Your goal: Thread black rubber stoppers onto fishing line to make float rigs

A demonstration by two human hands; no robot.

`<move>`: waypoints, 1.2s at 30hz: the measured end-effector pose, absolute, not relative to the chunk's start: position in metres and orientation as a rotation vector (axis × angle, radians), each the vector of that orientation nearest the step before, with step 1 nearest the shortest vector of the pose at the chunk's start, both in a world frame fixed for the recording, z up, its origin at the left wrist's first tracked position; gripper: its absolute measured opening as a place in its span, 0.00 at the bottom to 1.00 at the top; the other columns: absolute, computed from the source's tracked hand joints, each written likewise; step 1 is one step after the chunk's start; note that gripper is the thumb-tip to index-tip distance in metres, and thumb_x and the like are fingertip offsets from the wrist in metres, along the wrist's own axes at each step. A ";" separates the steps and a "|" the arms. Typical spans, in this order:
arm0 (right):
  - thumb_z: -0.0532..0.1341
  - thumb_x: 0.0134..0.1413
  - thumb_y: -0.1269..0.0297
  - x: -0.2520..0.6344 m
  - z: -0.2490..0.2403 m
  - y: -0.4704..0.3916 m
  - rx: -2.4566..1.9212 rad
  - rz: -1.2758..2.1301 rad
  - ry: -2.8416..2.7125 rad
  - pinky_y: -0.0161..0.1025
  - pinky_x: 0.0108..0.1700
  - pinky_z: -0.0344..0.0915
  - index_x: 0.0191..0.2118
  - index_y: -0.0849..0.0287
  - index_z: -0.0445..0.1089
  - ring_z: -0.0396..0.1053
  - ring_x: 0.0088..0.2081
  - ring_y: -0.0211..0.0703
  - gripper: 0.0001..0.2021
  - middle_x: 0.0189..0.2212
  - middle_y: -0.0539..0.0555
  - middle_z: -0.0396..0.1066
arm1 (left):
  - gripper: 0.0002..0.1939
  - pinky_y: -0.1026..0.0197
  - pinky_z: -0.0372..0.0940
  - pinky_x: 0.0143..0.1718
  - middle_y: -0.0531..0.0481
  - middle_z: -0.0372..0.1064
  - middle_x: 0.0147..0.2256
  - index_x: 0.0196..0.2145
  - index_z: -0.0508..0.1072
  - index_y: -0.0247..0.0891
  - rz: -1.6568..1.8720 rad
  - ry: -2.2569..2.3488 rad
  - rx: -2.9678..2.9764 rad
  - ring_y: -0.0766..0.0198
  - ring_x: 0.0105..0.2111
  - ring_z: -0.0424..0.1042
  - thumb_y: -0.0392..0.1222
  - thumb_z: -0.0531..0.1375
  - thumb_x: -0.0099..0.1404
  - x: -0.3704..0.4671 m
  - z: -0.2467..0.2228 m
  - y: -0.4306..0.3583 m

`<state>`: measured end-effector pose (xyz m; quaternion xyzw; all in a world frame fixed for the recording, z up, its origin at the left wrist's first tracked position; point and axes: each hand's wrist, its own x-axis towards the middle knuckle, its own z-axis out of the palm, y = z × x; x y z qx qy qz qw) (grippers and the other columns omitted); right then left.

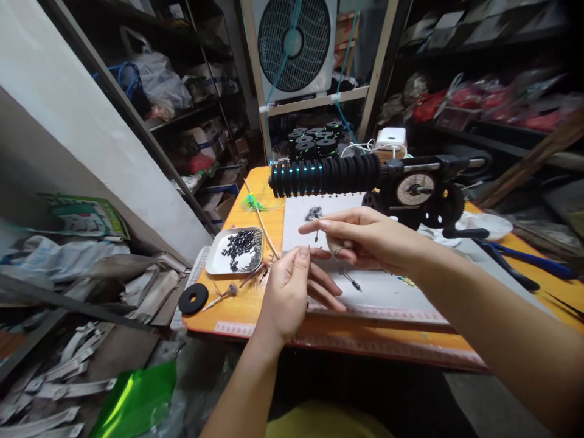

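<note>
My left hand (292,286) is above the front edge of the white board (392,292), thumb and forefinger pinched together, other fingers loosely spread. Whatever is in the pinch is too small to name. Just right of it and slightly higher is my right hand (365,237), thumb and forefinger pressed together and pointing left; a thread may be in them, but I cannot make it out. A thin piece with a black end (356,285) shows below the right hand; whether it hangs or lies there is unclear. A small heap of dark grey parts (314,213) lies on the board beyond the hands.
A white dish (212,261) of black tubes and tiny metal parts stands at left, near a black foam ring (193,298). Behind the hands is a hand-cranked winder (415,188) carrying black spools (326,175). Blue-handled pliers (538,261) lie right. A box fan (294,42) stands behind.
</note>
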<state>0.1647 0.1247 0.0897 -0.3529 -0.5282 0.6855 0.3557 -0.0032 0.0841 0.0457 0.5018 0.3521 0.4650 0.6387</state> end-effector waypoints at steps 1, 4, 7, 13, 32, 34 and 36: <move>0.61 0.64 0.61 0.164 0.090 0.126 -0.889 1.805 -1.340 0.23 0.13 0.45 0.51 0.67 0.72 0.51 0.11 0.25 0.15 0.12 0.43 0.63 | 0.19 0.67 0.68 0.18 0.51 0.74 0.20 0.40 0.71 0.33 1.053 0.781 1.138 0.62 0.16 0.76 0.52 0.52 0.72 -0.003 0.045 0.085; 0.57 0.66 0.61 0.159 0.089 0.129 -0.809 1.926 -1.272 0.22 0.11 0.43 0.47 0.65 0.72 0.48 0.09 0.25 0.13 0.12 0.44 0.64 | 0.16 0.68 0.68 0.17 0.51 0.75 0.20 0.36 0.72 0.33 1.085 0.698 1.099 0.63 0.16 0.75 0.50 0.55 0.71 -0.001 0.040 0.086; 0.54 0.67 0.56 0.151 0.086 0.131 -0.737 2.025 -1.186 0.23 0.11 0.46 0.31 0.62 0.68 0.49 0.08 0.25 0.16 0.14 0.45 0.65 | 0.16 0.69 0.67 0.16 0.51 0.75 0.20 0.31 0.72 0.33 1.155 0.616 1.049 0.65 0.15 0.74 0.49 0.59 0.69 0.003 0.035 0.084; 0.52 0.67 0.54 0.139 0.083 0.130 -0.699 2.090 -1.063 0.22 0.08 0.45 0.22 0.59 0.57 0.51 0.07 0.26 0.22 0.13 0.45 0.63 | 0.17 0.73 0.61 0.11 0.53 0.73 0.17 0.27 0.72 0.34 1.215 0.588 0.941 0.72 0.10 0.66 0.50 0.61 0.67 0.005 0.028 0.069; 0.55 0.65 0.54 0.142 0.076 0.131 -0.698 2.049 -1.075 0.21 0.08 0.44 0.24 0.60 0.60 0.50 0.07 0.24 0.20 0.13 0.46 0.64 | 0.18 0.63 0.63 0.38 0.47 0.80 0.27 0.28 0.75 0.35 1.143 0.712 0.833 0.64 0.30 0.75 0.47 0.56 0.72 -0.003 0.005 0.019; 0.56 0.65 0.54 0.143 0.076 0.131 -0.701 2.050 -1.080 0.21 0.08 0.43 0.24 0.60 0.60 0.50 0.07 0.24 0.20 0.13 0.46 0.64 | 0.18 0.59 0.61 0.48 0.45 0.82 0.36 0.27 0.76 0.37 1.141 0.699 0.834 0.58 0.41 0.75 0.45 0.56 0.72 -0.005 0.005 0.017; 0.57 0.64 0.54 0.144 0.075 0.131 -0.701 2.048 -1.085 0.21 0.09 0.43 0.24 0.60 0.60 0.50 0.07 0.24 0.20 0.13 0.45 0.63 | 0.17 0.57 0.58 0.53 0.45 0.81 0.42 0.26 0.76 0.38 1.141 0.693 0.830 0.56 0.48 0.73 0.43 0.56 0.71 -0.005 0.004 0.015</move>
